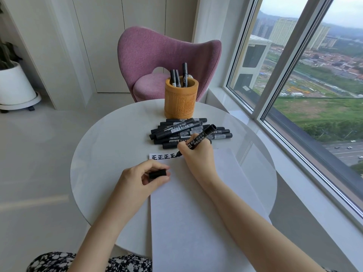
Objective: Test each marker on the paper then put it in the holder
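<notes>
Fingers of your right hand [198, 156] pinch the open marker [204, 134], tip on the paper [196, 213]; left hand [141, 177] grips the cap [157, 173]. Finish the stroke lightly, recap, then holder [179, 101].

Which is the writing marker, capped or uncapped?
Uncapped: the marker has its bare tip on the paper, and the left hand holds a black cap.

tilted black marker [202, 137], tip on white paper [196, 213]; holder [180, 103] upright beyond.
</notes>
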